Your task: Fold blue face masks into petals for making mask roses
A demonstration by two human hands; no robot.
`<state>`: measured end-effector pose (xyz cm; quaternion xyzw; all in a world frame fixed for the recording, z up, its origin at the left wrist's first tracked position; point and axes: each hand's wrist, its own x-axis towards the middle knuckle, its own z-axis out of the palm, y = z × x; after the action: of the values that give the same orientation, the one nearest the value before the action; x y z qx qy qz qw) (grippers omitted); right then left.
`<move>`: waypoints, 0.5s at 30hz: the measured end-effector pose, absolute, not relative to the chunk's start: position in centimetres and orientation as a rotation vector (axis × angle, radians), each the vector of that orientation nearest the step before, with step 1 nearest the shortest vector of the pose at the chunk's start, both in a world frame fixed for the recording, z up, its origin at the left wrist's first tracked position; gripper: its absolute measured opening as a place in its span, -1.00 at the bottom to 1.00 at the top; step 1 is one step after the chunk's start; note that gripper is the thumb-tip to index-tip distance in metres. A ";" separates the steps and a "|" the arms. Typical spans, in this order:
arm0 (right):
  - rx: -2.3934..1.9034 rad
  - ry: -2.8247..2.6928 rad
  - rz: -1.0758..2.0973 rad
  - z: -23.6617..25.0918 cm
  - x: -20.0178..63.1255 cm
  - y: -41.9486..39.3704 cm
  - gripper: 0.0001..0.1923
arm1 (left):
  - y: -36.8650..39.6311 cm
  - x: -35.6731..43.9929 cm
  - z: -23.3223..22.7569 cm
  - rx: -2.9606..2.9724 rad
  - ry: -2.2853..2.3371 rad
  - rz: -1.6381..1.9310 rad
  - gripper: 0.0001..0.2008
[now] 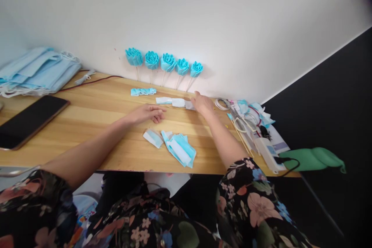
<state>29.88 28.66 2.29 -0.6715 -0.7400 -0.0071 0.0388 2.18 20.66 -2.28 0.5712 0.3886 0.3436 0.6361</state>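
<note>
Head view: white pieces point(178, 102) are laid in a row on the desk point(95, 102), seemingly for order, the right hand point(202, 104) placed at one end, grip unclear, the left hand point(148, 113) held apart, loosely uncurled, empty.

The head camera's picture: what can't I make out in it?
Head view: the right end of the row of white pieces, covered by the right hand; I can't tell if the hand grips them.
Head view: part of the phone, cut off by the left edge.
Head view: part of the mask pile, cut off by the same edge.
Head view: any print on the pale sheet, too small and partly covered by clutter.
</note>
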 end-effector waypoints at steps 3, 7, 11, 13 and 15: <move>-1.735 -2.265 -0.298 3.2 29.5 27.3 -0.48 | 20.7 2.2 -2.4 1.326 0.890 0.767 -0.64; -1.398 -2.207 -0.301 3.9 28.9 25.0 -0.53 | 20.6 2.3 -2.3 1.341 0.921 0.766 -0.63; -1.177 -2.301 -0.187 2.5 27.7 22.7 -0.57 | 20.5 2.3 -2.1 1.425 0.947 0.744 -0.67; -1.163 -2.398 -0.130 1.2 27.1 21.9 -0.56 | 20.5 2.2 -2.1 1.476 0.958 0.726 -0.65; -1.196 -2.512 -0.098 0.0 26.8 21.5 -0.53 | 20.5 2.2 -2.1 1.495 0.973 0.718 -0.64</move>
<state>26.76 21.45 0.00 -0.4229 -0.8879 -0.0346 0.1777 2.17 20.51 -2.07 0.6374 0.4148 0.3062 0.5726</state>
